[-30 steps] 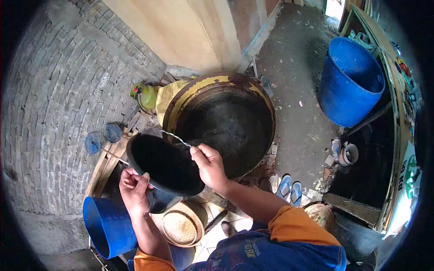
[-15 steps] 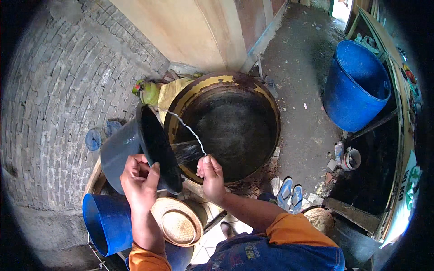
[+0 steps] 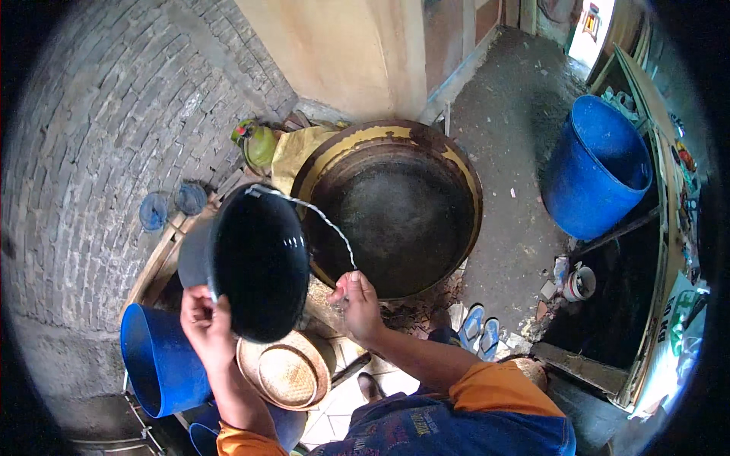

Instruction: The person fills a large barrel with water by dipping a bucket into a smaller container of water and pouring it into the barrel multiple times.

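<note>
A black bucket (image 3: 262, 266) hangs tilted in my hands, its dark mouth turned up toward me. My left hand (image 3: 207, 327) is closed on the bucket's near rim, thumb outside. My right hand (image 3: 359, 304) pinches the twisted pale handle (image 3: 323, 216) of the bucket, pulled out to the right. Beyond both hands sits a big round pan (image 3: 395, 213) with a worn yellow-brown rim, its inside dark and wet-looking. The far side of the bucket overlaps the pan's left edge. How much the bucket holds is hard to see.
A blue barrel (image 3: 597, 171) stands at the right, and another blue barrel (image 3: 163, 365) lies nearer at the left. Woven baskets (image 3: 285, 372) sit below the bucket. Flip-flops (image 3: 479, 332) lie by the pan. A brick wall (image 3: 137, 175) closes off the left.
The water stream that ran from the bucket into the pan has stopped. The bucket has been tipped back, its mouth now facing me more, while both hands keep their hold.
</note>
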Demonstrator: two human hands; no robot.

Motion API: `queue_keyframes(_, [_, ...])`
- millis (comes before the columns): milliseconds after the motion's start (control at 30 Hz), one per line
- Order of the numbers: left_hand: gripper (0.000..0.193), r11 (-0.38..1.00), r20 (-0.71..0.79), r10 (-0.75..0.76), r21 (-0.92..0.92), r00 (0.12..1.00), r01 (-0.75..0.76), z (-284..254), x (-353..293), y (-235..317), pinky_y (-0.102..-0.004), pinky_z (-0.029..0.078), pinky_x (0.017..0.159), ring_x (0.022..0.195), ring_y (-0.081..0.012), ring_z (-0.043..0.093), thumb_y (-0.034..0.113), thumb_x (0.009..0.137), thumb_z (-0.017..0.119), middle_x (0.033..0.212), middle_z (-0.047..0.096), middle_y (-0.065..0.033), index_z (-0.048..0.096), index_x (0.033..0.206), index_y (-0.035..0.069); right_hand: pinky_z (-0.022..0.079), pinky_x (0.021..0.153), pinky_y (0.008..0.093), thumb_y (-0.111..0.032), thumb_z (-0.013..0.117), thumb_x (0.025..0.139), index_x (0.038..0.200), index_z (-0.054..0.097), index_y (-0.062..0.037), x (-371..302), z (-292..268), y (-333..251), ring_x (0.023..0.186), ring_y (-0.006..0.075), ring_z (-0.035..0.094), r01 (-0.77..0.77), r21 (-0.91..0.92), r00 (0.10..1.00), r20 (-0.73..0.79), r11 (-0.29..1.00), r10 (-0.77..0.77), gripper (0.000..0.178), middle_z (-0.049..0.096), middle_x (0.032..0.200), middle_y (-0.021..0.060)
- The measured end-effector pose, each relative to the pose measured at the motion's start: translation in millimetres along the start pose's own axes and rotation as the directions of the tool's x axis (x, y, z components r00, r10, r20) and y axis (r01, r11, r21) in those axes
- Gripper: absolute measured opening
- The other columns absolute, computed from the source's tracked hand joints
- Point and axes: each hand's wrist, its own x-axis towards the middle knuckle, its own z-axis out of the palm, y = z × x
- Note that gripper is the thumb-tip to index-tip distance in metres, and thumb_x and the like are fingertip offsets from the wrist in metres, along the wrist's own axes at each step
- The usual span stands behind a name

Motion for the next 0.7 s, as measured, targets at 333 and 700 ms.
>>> queue_keyframes(333, [0.021, 0.743, -0.062, -0.394, -0.609, 0.917, 0.278, -216, -155, -78, -0.0208, 0.040, 0.062, 0.065, -0.0076, 0.046, 0.007, 0.073, 0.064, 0.075, 0.051, 0.0007, 0.047, 0.085, 0.007, 0.035, 0.101, 0.0372, -0.012, 0.056, 0.088, 0.135, 0.033, -0.0043, -121, 30, 36, 0.122, 0.0241, 0.043, 0.074, -0.663, 0.835, 0.449, 0.745, 0.317, 0.053, 0.038, 0.135, 0.0130])
queue_keyframes(700, [0.021, 0.521, -0.160, -0.489, -0.842, 0.857, 0.140, -364, -300, -126, -0.0259, 0.047, 0.072, 0.073, -0.0136, 0.054, 0.009, 0.075, 0.063, 0.081, 0.057, -0.0045, 0.048, 0.089, 0.007, 0.022, 0.109, 0.0399, -0.010, 0.064, 0.080, 0.145, 0.014, -0.0048, -242, 124, 107, 0.130, 0.0281, 0.032, -0.342, -0.530, 0.701, 0.406, 0.776, 0.586, 0.082, 0.031, 0.143, 0.0170])
